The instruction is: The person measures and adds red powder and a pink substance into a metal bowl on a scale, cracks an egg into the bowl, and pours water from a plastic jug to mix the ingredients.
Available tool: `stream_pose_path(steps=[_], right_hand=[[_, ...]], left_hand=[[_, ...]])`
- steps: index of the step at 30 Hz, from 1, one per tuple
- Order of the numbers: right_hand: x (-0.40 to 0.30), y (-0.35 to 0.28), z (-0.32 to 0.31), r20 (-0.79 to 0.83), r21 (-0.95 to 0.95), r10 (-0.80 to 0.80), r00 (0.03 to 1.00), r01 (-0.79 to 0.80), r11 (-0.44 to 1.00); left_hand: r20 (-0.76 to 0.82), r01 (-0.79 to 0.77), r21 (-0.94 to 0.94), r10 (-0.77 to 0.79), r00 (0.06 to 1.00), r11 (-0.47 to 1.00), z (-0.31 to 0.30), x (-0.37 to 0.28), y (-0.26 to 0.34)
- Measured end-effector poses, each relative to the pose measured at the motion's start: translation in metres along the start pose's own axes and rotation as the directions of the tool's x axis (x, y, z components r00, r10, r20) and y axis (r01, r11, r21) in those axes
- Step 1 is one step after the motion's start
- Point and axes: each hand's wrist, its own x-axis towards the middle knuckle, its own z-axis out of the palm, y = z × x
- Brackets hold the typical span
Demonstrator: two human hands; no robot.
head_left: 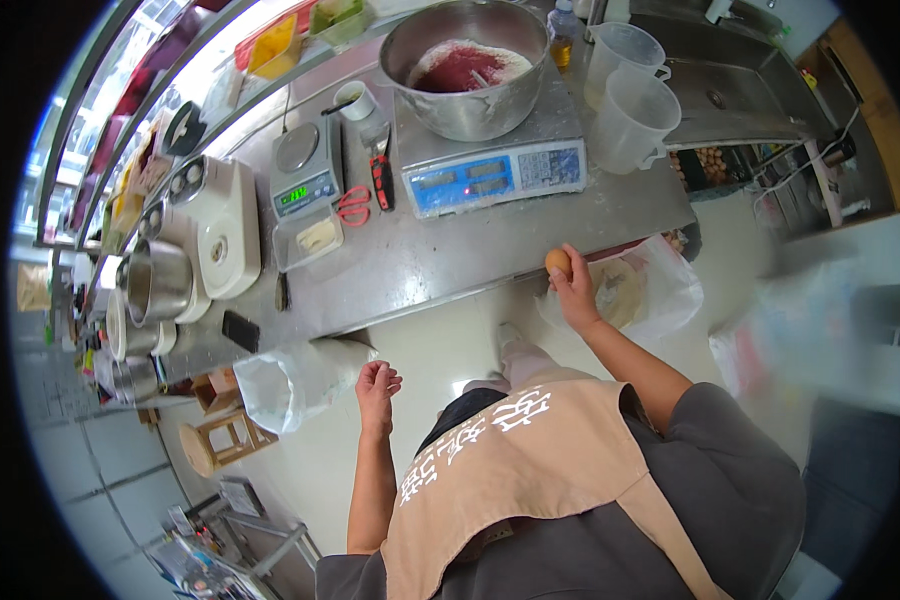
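My right hand [576, 292] holds a brown egg [559, 260] just off the front edge of the steel worktable [450, 244]. Below that hand is a pale plastic sack [671, 289], its mouth open on light contents. My left hand [379, 382] hangs with curled fingers and nothing visible in it, beside a white bag [270, 386]. On a blue-panelled digital scale [465, 184] stands a large steel mixing bowl [487, 112]. Inside it, a dark red mass [461, 71] is ringed by white powder, and a metal utensil handle sticks up.
Two plastic measuring jugs [634, 112] stand right of the bowl, before a steel sink [720, 82]. Leftward are red-handled scissors [354, 206], a small scale [307, 169], a clear tub [311, 238], a phone [240, 331] and white mixers [225, 232]. A wooden stool [221, 442] stands lower left.
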Motion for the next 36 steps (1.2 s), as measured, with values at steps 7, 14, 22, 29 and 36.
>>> stream_pose_path(steps=[7,14,22,29,36], right_hand=[[0.004,-0.016,0.018,-0.151,-0.459,-0.23,0.961,0.138,0.878],[0.003,-0.016,0.037,-0.256,-0.515,-0.195,0.947,0.037,0.856],[-0.003,-0.011,0.047,-0.365,-0.639,-0.285,0.886,-0.015,0.769],[0.012,-0.038,0.047,-0.409,0.457,0.233,0.882,-0.022,0.889],[0.09,-0.239,0.025,0.057,0.765,-0.011,0.998,-0.037,0.643]], left_hand=[[0.203,-0.041,0.1,0.019,0.979,0.994,0.009,0.065,0.048],[0.458,-0.215,0.222,0.093,0.884,0.951,0.028,0.114,0.082],[0.566,-0.238,0.294,0.033,0.824,0.926,0.027,0.133,0.082],[0.659,-0.273,0.157,0.105,0.745,0.949,0.051,0.13,0.122],[0.709,-0.543,-0.205,0.506,0.491,0.814,0.113,0.111,0.284]])
